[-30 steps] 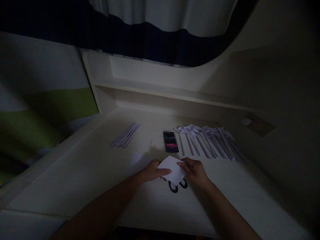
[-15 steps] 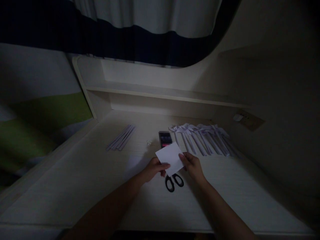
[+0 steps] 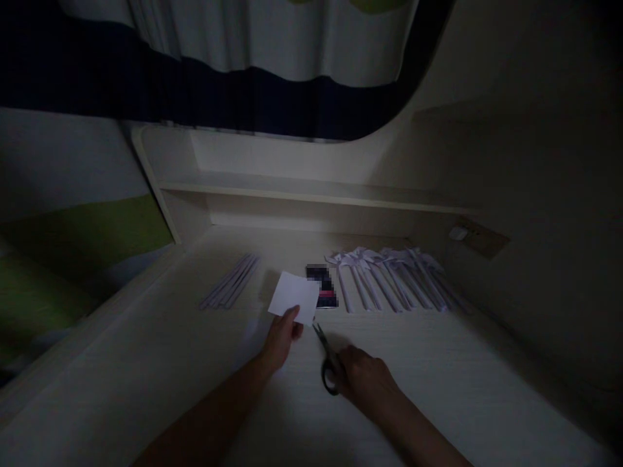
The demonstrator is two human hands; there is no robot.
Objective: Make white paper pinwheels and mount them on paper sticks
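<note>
My left hand [image 3: 282, 337] pinches the lower edge of a small white paper sheet [image 3: 294, 296] and holds it up above the pale desk [image 3: 195, 363]. My right hand [image 3: 365, 379] is closed over the black handles of a pair of scissors [image 3: 325, 353]. The scissor blades point up and left toward the paper's lower right corner. The room is dim.
A row of several folded white paper pieces [image 3: 389, 279] lies to the right at the back of the desk. A small bundle of paper strips [image 3: 228, 282] lies to the left. A dark blurred object [image 3: 322, 285] sits behind the sheet. A shelf [image 3: 311, 191] and curtain [image 3: 243, 65] are beyond.
My right hand let go of the paper, dropped to the desk and took hold of the scissors. My left hand carried the sheet up and to the left.
</note>
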